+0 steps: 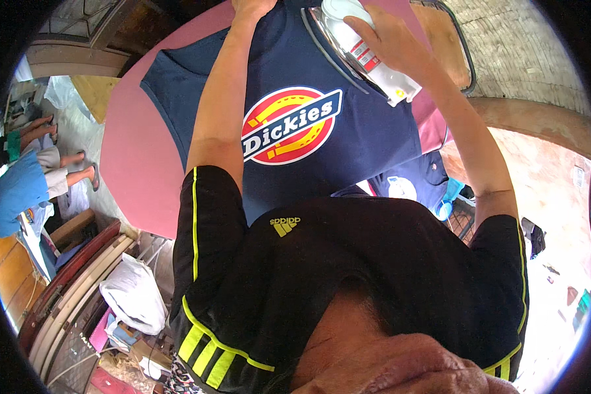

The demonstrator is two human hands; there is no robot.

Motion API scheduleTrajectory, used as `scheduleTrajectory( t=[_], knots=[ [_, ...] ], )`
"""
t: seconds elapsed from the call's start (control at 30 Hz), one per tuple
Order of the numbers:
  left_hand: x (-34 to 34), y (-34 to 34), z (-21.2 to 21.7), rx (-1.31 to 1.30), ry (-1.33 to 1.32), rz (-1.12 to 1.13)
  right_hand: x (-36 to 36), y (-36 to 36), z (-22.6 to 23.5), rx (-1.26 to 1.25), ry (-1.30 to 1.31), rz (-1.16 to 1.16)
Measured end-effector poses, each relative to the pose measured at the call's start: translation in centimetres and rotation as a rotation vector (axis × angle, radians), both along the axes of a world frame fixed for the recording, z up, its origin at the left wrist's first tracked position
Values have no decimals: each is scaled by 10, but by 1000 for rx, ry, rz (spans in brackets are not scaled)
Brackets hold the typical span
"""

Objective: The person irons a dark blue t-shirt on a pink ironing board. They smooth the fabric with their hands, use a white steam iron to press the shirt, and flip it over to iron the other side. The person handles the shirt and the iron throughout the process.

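A navy T-shirt (pixel 368 141) is spread over a pink ironing surface (pixel 134 151). On its front is a round red and yellow emblem (pixel 289 125) crossed by a dark lettered band. My right hand (pixel 397 43) is closed around the handle of a white and silver iron (pixel 358 49), which lies on the shirt to the right of the emblem. At the top edge, my left hand (pixel 253 5) is at the shirt's neckline. The picture's edge cuts off its fingers, so their grip is hidden.
Beyond the shirt's lower right hangs another dark printed garment (pixel 433 180). A white plastic bag (pixel 134 295) sits at lower left, beside stacked curved boards (pixel 79 282). At far left, a person in a blue top (pixel 20 190) bends over. A woven mat (pixel 525 52) is at upper right.
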State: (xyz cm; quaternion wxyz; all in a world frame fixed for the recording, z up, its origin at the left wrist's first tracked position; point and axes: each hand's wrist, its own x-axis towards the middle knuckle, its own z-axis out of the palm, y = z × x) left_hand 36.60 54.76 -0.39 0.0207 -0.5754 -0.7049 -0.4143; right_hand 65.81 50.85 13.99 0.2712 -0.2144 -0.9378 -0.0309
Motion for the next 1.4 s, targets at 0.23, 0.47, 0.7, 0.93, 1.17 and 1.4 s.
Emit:
scheduleTrajectory(
  t=[0.23,0.47,0.7,0.93,1.17,1.4],
  knots=[
    [0,3,10,-97,-68,-95,-42,26,-12,-671,-29,-210],
    [-16,-4,16,-130,-119,-96,-18,14,-24,-316,-79,-269],
    [2,-7,15,-118,-167,-51,-70,63,-9,-428,-216,-488],
    [8,1,4,-51,-153,2,-89,86,-3,-433,-210,-488],
    [-7,11,14,-206,51,-94,-61,77,-4,-521,-201,-283],
    [-7,-93,56,-168,273,53,-24,68,-7,-562,-122,5]
  ],
)
